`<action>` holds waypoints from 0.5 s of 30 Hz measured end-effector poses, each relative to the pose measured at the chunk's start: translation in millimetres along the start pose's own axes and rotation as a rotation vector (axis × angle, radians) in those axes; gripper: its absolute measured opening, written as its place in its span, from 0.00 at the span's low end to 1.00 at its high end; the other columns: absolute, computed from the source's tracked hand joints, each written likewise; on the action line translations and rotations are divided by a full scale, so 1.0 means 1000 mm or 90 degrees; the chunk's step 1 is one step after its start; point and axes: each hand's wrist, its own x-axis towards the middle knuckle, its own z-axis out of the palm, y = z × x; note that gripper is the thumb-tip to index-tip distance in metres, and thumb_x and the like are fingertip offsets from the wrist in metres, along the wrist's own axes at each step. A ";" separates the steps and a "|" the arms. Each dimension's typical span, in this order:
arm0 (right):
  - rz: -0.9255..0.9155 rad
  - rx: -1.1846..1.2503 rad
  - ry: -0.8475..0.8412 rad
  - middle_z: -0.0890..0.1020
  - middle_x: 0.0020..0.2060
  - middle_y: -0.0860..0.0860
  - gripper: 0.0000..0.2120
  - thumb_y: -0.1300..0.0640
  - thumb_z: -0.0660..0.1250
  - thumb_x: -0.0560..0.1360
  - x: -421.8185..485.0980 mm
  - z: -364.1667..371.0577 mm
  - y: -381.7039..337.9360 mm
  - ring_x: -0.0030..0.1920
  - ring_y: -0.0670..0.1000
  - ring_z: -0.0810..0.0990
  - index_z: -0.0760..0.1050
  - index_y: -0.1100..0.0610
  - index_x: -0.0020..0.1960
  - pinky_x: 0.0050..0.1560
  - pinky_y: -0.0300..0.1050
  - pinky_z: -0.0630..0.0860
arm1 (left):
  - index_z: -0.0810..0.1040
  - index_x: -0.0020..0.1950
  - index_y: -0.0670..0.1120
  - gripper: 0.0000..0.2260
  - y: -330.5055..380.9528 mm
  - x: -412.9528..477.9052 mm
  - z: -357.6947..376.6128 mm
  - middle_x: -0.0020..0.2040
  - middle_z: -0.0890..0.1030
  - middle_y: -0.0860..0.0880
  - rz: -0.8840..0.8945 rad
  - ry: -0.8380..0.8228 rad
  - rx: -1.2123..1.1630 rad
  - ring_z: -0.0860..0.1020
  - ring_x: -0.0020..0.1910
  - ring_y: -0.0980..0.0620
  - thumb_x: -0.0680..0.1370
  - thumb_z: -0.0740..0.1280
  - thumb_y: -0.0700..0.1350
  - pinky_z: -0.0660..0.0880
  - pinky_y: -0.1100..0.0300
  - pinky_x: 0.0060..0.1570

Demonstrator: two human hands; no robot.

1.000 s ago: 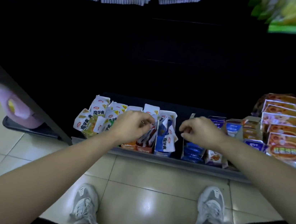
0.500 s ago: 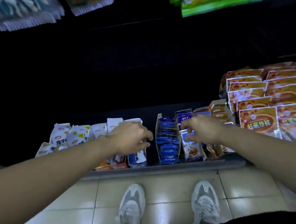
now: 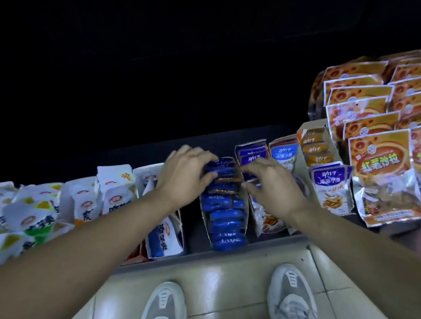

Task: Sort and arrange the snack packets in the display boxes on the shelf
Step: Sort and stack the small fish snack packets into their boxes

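An open display box (image 3: 246, 212) stands on the low shelf, filled front to back with a row of blue snack packets (image 3: 226, 215). My left hand (image 3: 184, 174) reaches over its back left part, fingers and thumb curled round the rear blue packets. My right hand (image 3: 270, 187) comes in from the right, its fingers pinching packets at the back right of the same row. Just behind stands another box of blue packets (image 3: 251, 152).
White packet boxes (image 3: 113, 194) crowd the shelf to the left. Blue-and-white fish snack boxes (image 3: 331, 186) and an orange-packet box (image 3: 315, 149) stand to the right, with large orange bags (image 3: 380, 160) stacked beyond. The shelf edge (image 3: 268, 243) meets tiled floor, where my two sneakers (image 3: 165, 311) stand.
My left hand left the white packet boxes and moved right onto the blue packets. My right hand shifted left to the same box. The view tilted further.
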 end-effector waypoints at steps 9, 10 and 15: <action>-0.034 0.092 0.167 0.81 0.45 0.50 0.03 0.61 0.73 0.74 -0.005 0.048 0.010 0.48 0.53 0.77 0.84 0.58 0.48 0.48 0.46 0.76 | 0.83 0.50 0.52 0.02 -0.011 0.009 0.016 0.41 0.83 0.56 -0.087 0.125 -0.136 0.80 0.41 0.53 0.80 0.70 0.47 0.79 0.51 0.42; -0.034 0.103 0.165 0.81 0.46 0.50 0.03 0.61 0.73 0.74 -0.008 0.049 0.011 0.48 0.52 0.77 0.84 0.58 0.48 0.48 0.46 0.76 | 0.83 0.50 0.51 0.02 -0.011 0.009 0.016 0.40 0.83 0.55 -0.095 0.133 -0.137 0.80 0.41 0.51 0.79 0.70 0.46 0.79 0.50 0.42; -0.072 0.104 0.154 0.81 0.50 0.51 0.04 0.64 0.73 0.74 -0.024 0.048 0.015 0.51 0.52 0.78 0.84 0.59 0.49 0.52 0.43 0.75 | 0.83 0.49 0.50 0.02 -0.011 0.007 0.016 0.39 0.81 0.57 -0.143 0.172 -0.167 0.80 0.41 0.52 0.79 0.72 0.44 0.79 0.50 0.44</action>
